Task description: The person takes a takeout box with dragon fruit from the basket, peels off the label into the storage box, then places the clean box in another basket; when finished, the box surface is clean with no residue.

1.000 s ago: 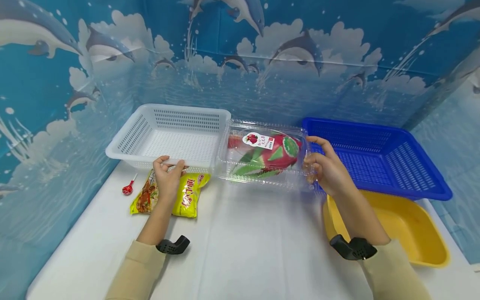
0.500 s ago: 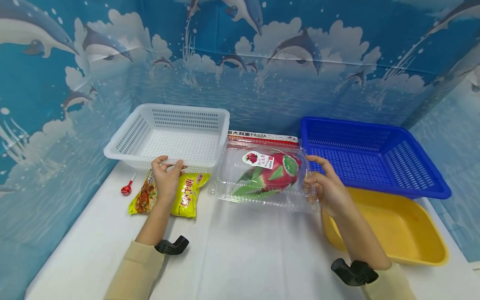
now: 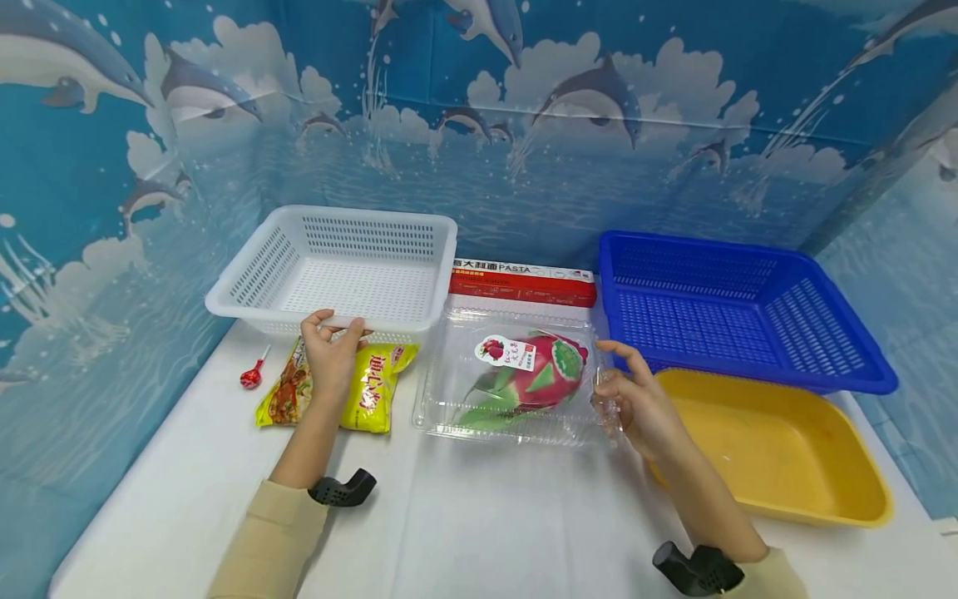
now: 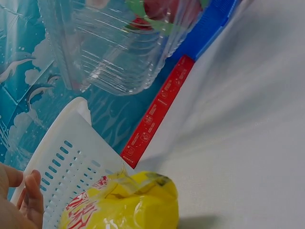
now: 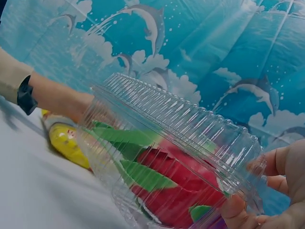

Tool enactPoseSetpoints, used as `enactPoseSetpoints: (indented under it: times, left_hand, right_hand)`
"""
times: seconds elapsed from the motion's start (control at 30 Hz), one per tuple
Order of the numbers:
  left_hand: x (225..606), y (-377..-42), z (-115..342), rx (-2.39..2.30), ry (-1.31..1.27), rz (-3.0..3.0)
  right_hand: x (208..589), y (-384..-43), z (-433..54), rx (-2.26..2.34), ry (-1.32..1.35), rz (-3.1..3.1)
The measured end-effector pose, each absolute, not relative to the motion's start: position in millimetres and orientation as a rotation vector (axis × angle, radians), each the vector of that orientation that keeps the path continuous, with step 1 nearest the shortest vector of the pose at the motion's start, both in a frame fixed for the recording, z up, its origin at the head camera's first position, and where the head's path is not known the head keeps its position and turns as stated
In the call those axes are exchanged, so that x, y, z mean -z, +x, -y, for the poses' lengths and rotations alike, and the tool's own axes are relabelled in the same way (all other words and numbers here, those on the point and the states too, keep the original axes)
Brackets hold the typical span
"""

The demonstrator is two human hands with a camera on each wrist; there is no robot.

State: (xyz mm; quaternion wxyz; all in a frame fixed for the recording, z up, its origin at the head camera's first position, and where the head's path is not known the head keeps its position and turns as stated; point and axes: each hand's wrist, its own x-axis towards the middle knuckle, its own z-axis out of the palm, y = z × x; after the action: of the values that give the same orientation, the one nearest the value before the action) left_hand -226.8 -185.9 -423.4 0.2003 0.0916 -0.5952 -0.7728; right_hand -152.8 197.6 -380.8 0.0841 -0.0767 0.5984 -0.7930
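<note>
My left hand (image 3: 333,358) pinches the front rim of the white perforated basket (image 3: 367,237), thumb and fingers on either side of the edge. Under that hand lies a yellow snack-style bag (image 3: 374,391) with red lettering. At centre, my right hand (image 3: 636,403) grips the right end of a clear plastic clamshell box (image 3: 441,399). Inside it shows a red and green dragon fruit (image 3: 550,374), under a white label on the lid. The left wrist view has the clamshell (image 4: 119,57) raised above the red pasta box (image 4: 159,112).
Behind the clamshell, the pasta box (image 3: 516,287) lies along the back between the baskets. A blue perforated basket (image 3: 871,366) stands at the right, with a yellow basin (image 3: 793,449) in front. Left of the bag is a red lollipop (image 3: 251,378). A dolphin-print curtain (image 3: 524,191) closes off the back.
My right hand has brought the clamshell toward the front, uncovering the pasta box behind it. My left hand keeps its hold on the white basket's rim.
</note>
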Motion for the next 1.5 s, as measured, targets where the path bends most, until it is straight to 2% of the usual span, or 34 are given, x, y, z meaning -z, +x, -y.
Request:
enactPoseSetpoints:
  times: [0.43,0.83,1.07,1.3,1.5]
  left_hand:
    - [422.3,-226.8,184.9,2.168,0.256,1.662]
    - [420.7,-225.5,183.1,2.145,0.286,1.684]
    - [418.9,-224.0,184.2,2.131,0.319,1.728]
    - [414.0,-223.0,186.0,2.127,0.366,1.804]
    - [408.7,-222.3,185.3,2.072,0.417,1.918]
  right_hand:
    - [402.5,-147.2,-197.9,2.292,-0.085,-1.937]
    - [419.4,-144.7,-202.6,2.349,-0.172,-1.926]
    - [420.3,-145.3,-204.1,2.289,-0.127,-1.980]
    - [418.2,-144.4,-201.1,2.161,-0.018,-2.138]
    - [415.3,-144.2,-198.1,1.899,-0.038,-2.423]
